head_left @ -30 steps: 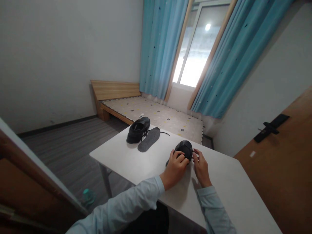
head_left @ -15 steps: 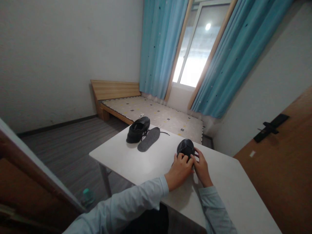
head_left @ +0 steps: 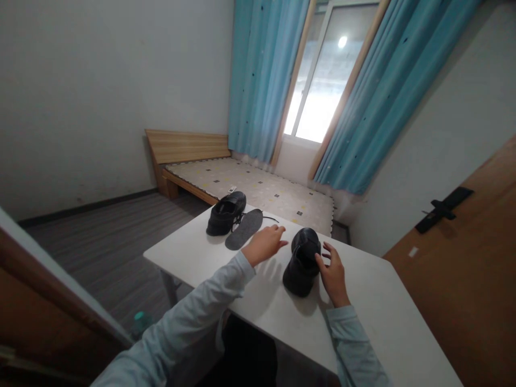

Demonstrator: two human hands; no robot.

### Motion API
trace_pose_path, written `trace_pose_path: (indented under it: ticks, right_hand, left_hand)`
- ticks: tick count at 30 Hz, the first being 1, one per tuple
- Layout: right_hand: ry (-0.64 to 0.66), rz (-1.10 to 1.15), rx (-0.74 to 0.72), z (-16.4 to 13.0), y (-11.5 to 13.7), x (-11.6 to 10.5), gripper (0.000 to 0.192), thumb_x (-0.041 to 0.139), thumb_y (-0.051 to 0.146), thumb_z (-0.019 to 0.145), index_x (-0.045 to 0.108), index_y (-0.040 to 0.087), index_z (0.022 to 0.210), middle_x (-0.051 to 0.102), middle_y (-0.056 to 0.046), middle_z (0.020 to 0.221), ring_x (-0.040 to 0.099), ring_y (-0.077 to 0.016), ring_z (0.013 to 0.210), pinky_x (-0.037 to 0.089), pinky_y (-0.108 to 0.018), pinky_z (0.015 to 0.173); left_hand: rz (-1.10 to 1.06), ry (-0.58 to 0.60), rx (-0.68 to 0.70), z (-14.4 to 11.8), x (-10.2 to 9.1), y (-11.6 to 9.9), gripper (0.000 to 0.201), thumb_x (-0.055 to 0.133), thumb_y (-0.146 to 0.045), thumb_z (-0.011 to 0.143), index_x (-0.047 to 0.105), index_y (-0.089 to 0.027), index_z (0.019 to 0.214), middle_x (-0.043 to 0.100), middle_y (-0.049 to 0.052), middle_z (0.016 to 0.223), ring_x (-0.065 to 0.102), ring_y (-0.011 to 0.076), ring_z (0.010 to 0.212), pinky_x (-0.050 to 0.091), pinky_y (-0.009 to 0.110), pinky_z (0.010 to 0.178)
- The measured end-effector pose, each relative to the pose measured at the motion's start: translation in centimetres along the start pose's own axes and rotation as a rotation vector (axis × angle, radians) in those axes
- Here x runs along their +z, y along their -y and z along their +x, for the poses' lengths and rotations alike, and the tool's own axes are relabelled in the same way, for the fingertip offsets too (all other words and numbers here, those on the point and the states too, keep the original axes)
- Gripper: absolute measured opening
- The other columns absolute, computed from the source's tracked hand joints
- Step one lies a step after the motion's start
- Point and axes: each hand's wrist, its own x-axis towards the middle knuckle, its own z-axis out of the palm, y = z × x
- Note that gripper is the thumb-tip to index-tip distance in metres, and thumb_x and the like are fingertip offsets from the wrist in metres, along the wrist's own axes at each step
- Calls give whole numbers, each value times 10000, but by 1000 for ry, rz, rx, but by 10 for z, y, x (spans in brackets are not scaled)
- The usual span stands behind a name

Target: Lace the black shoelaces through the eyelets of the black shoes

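A black shoe (head_left: 299,274) stands on the white table in front of me, its opening toward me and its toe pointing away. My right hand (head_left: 332,271) is at the shoe's right side, fingers apart, the thumb at the rim of the opening. To the left of that shoe, my left hand (head_left: 266,243) hovers over the table with its fingers stretched out and nothing in them. Beyond it lies a dark grey insole (head_left: 244,230), flat on the table. The other black shoe (head_left: 226,214) stands just left of the insole, its laces loose beside it.
The white table (head_left: 374,301) has its far edge by a bed (head_left: 282,199) with a patterned mattress. A wooden door (head_left: 463,258) with a black handle is on the right. A bottle (head_left: 141,322) with a green cap stands on the floor at lower left.
My left hand has left the near shoe and moved left and away from me, toward the insole. The shoe's opening now shows. My right hand has stayed beside it.
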Motion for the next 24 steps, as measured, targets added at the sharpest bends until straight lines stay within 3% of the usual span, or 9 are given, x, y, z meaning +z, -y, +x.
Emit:
trace_pose_path:
  ticks: [3, 6, 10, 17, 24]
  right_hand:
    - [12, 2, -5, 1, -2, 0, 529, 508, 455, 798, 502, 144, 1226, 555, -169, 1196, 594, -252, 918, 510, -418, 752]
    - [24, 19, -16, 1, -4, 0, 498, 506, 444, 808, 508, 155, 1214, 556, -163, 1173, 595, -245, 908, 513, -423, 762]
    - [36, 35, -11, 0, -4, 0, 480, 507, 438, 814, 506, 163, 1207, 550, -158, 1169, 590, -249, 923, 515, -427, 767]
    - [37, 24, -19, 1, -5, -2, 486, 500, 450, 810, 517, 156, 1197, 568, -158, 1144, 594, -254, 919, 505, -435, 777]
    - [34, 25, -25, 1, -8, -2, 467, 502, 444, 814, 525, 158, 1182, 566, -151, 1141, 595, -245, 902, 502, -435, 787]
  left_hand:
    - [123, 81, -108, 4, 5, 31, 315, 546, -374, 853, 537, -175, 1097, 599, 120, 1082, 588, 283, 1023, 496, 369, 797]
    - [156, 176, -218, 3, 11, 56, 327, 587, -371, 824, 542, -168, 1076, 586, 131, 1103, 577, 294, 1046, 485, 394, 827]
    - [154, 219, -277, 1, 19, 77, 362, 685, -301, 744, 551, -180, 1057, 586, 128, 1101, 568, 298, 1062, 486, 398, 825]
    - [120, 245, -328, 1, 25, 90, 414, 709, -268, 701, 560, -219, 1083, 562, 105, 1151, 553, 296, 1074, 490, 385, 834]
    - [118, 210, -367, 0, 25, 85, 418, 659, -246, 726, 519, -207, 1118, 467, 143, 1207, 501, 331, 1089, 485, 442, 809]
